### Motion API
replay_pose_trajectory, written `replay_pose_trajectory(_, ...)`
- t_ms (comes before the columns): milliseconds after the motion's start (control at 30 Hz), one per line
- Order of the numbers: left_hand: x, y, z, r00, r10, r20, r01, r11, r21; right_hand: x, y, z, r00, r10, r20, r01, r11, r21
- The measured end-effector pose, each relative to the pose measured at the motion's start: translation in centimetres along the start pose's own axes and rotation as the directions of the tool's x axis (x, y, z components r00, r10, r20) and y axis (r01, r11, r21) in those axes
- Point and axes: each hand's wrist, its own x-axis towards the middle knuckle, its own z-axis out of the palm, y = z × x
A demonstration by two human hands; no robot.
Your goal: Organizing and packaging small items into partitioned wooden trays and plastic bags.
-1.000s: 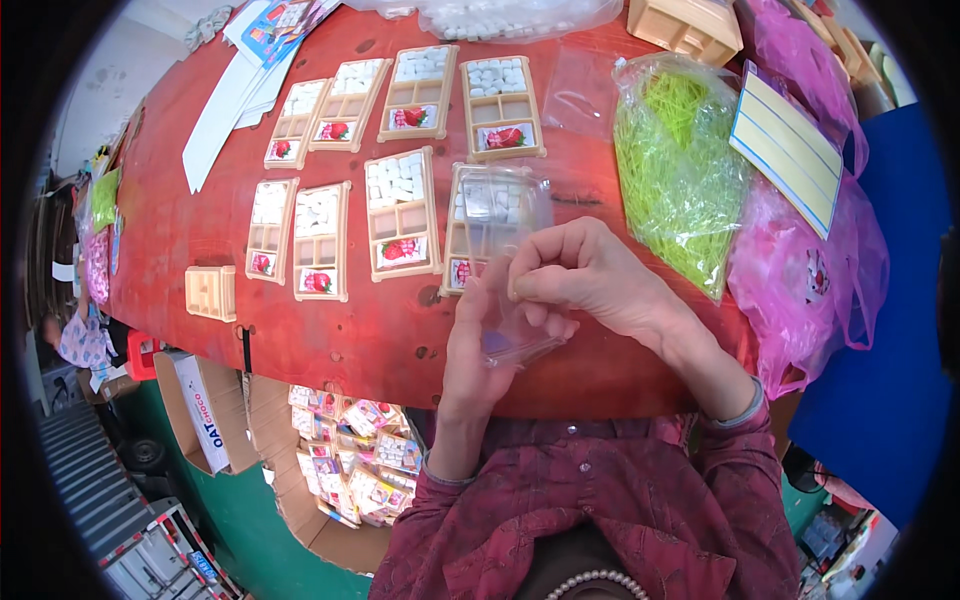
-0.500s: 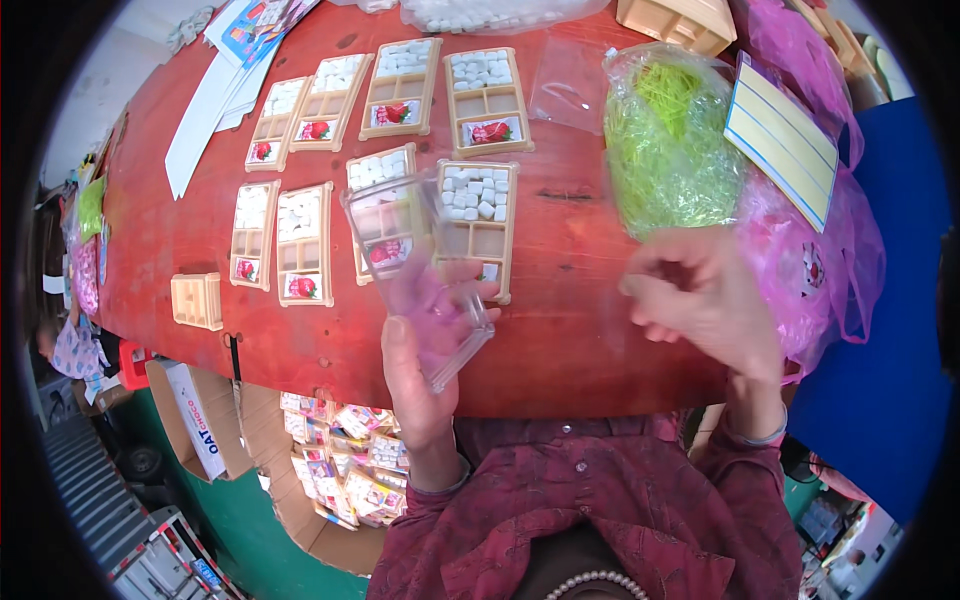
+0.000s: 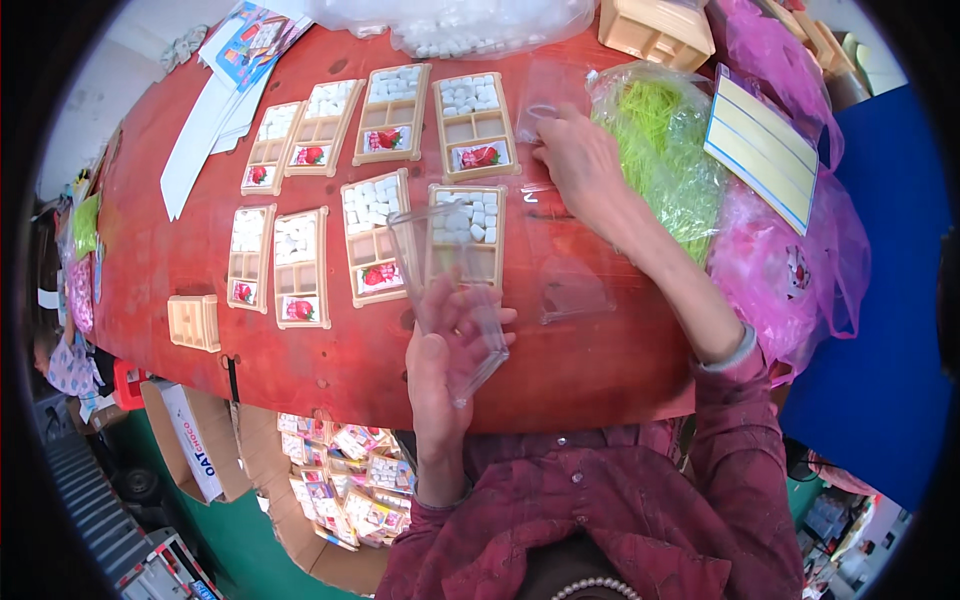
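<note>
My left hand (image 3: 440, 360) grips a long clear plastic box (image 3: 470, 300) by its lower end, tilted, with the fingers showing through it. My right hand (image 3: 585, 165) reaches far forward, its fingers curled in at a clear plastic piece (image 3: 540, 108); what lies between the fingertips is hidden. Just below it, another transparent plastic piece (image 3: 578, 290) rests on the red table. Behind the box in my left hand sits a beige compartment tray (image 3: 470, 262) with white marshmallow-like pieces. Beside it, a similar tray (image 3: 375, 240) also holds a strawberry-printed packet (image 3: 380, 277).
More filled trays (image 3: 390, 115) stand in two rows on the red table (image 3: 300, 370). Small stacked beige trays (image 3: 193, 322) sit at the left. A bag of green shreds (image 3: 660, 150), pink bags (image 3: 800, 275) and a striped card (image 3: 762, 150) crowd the right. Below stands a carton (image 3: 262, 470) of packets.
My right hand has moved forward and left, from near the table's front to the far clear plastic. A clear piece now shows in front of it. My left hand still grips the box.
</note>
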Motion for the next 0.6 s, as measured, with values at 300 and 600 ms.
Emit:
replay_pose_trajectory(300, 0.3, 1.1, 0.2, 0.999, -0.015, 0.048, 0.021, 0.993, -0.114, 0.5, -0.2, -2.8, 0.955, -0.050, -0.293, 0.084, 0.991, 0.106)
replay_pose_trajectory(600, 2.6, 1.1, 1.4, 0.984, 0.032, 0.173, 0.036, 0.925, -0.378, -7.8, -6.7, -9.0, 0.963, -0.259, -0.080, 0.257, 0.775, 0.577)
